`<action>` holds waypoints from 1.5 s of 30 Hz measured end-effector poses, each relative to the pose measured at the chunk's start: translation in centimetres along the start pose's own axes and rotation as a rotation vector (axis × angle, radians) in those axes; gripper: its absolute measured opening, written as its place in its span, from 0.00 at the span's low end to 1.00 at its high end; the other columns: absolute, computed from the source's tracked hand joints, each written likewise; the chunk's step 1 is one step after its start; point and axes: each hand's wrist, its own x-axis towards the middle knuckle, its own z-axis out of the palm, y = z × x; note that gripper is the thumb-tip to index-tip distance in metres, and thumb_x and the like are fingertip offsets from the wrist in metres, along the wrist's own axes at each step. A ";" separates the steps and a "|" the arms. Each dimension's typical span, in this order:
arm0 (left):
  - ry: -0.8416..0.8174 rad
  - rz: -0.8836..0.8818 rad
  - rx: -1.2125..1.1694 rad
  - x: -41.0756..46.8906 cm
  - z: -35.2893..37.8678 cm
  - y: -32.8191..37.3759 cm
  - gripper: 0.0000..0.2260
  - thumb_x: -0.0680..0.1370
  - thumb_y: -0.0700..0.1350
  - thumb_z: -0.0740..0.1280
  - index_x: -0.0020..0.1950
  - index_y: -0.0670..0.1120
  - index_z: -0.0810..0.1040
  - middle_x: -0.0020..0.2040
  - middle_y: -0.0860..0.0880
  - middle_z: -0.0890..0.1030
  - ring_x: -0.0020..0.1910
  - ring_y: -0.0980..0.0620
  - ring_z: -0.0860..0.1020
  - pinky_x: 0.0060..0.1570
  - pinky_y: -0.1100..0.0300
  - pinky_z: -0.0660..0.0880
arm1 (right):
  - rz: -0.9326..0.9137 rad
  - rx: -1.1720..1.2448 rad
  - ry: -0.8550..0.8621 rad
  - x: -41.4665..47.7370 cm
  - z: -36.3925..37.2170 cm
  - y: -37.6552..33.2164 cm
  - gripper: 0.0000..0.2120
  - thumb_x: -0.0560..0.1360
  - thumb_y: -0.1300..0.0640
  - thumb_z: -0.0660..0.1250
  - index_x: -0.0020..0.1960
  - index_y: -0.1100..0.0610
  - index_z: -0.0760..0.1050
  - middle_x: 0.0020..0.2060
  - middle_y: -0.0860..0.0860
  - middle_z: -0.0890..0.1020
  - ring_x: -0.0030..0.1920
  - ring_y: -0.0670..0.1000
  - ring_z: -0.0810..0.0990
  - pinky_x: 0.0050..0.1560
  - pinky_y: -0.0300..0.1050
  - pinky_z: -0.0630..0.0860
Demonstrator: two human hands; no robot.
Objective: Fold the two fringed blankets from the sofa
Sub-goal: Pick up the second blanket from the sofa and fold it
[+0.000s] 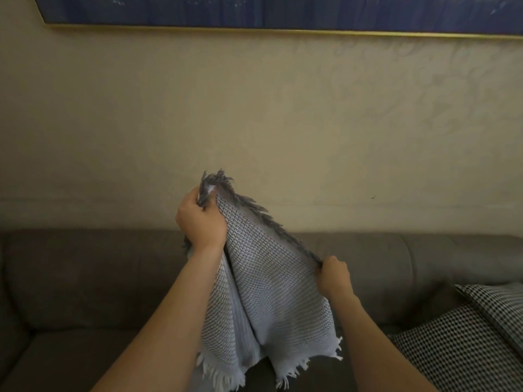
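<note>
A light grey-blue woven blanket (268, 292) with fringed edges hangs in the air above the sofa seat. My left hand (199, 220) grips its upper fringed corner, raised high near the wall. My right hand (334, 278) grips the same fringed edge lower and to the right. The cloth hangs doubled below both hands, its pale fringe dangling near the bottom of the view. A second blanket (464, 340), black-and-white checked, lies on the sofa at the right.
A grey-brown sofa (85, 278) fills the lower half, backrest against a beige wall. A large blue picture with a gold frame (283, 12) hangs high on the wall.
</note>
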 end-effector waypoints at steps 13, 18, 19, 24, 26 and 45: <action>0.076 -0.086 -0.036 -1.3 -0.1 -0.4 0.03 0.85 0.41 0.67 0.54 0.47 0.79 0.48 0.50 0.81 0.46 0.52 0.79 0.49 0.57 0.74 | 0.045 -0.009 0.143 -0.6 0.1 3.0 0.05 0.80 0.66 0.62 0.47 0.61 0.75 0.53 0.60 0.77 0.52 0.61 0.75 0.52 0.56 0.76; 0.000 -0.191 -0.057 -1.0 -0.5 -1.8 0.06 0.85 0.39 0.63 0.59 0.49 0.74 0.61 0.44 0.79 0.58 0.48 0.79 0.62 0.50 0.77 | -0.044 0.576 0.326 -2.0 -2.2 -0.3 0.03 0.79 0.69 0.59 0.51 0.63 0.68 0.45 0.58 0.76 0.44 0.60 0.76 0.45 0.53 0.73; -0.022 -0.223 -0.070 -1.3 -0.6 -1.9 0.06 0.86 0.39 0.62 0.61 0.47 0.75 0.60 0.46 0.79 0.58 0.48 0.79 0.61 0.51 0.76 | -0.060 0.649 0.371 -2.2 -2.9 -1.2 0.03 0.80 0.69 0.58 0.52 0.63 0.69 0.44 0.57 0.77 0.43 0.60 0.76 0.44 0.52 0.73; -0.023 -0.318 -0.121 -2.5 -1.3 -2.0 0.12 0.88 0.39 0.59 0.70 0.43 0.75 0.58 0.51 0.76 0.58 0.54 0.75 0.60 0.60 0.69 | -0.184 0.746 0.401 -2.8 -5.6 -4.6 0.06 0.85 0.61 0.60 0.57 0.55 0.76 0.40 0.50 0.81 0.34 0.47 0.76 0.31 0.36 0.71; -0.016 -0.392 -0.218 -2.7 -1.5 -2.0 0.14 0.87 0.36 0.58 0.70 0.46 0.74 0.61 0.52 0.76 0.60 0.54 0.75 0.63 0.61 0.68 | -0.218 0.724 0.408 -2.8 -5.9 -4.6 0.07 0.84 0.59 0.64 0.59 0.53 0.78 0.43 0.48 0.84 0.37 0.45 0.80 0.36 0.35 0.75; -1.121 -0.169 0.451 -5.1 -1.2 -3.1 0.56 0.65 0.66 0.83 0.86 0.53 0.58 0.82 0.48 0.68 0.78 0.42 0.70 0.75 0.42 0.71 | -0.428 0.840 0.295 -4.0 -6.1 -6.4 0.13 0.78 0.68 0.71 0.54 0.53 0.87 0.48 0.42 0.88 0.50 0.39 0.86 0.50 0.31 0.80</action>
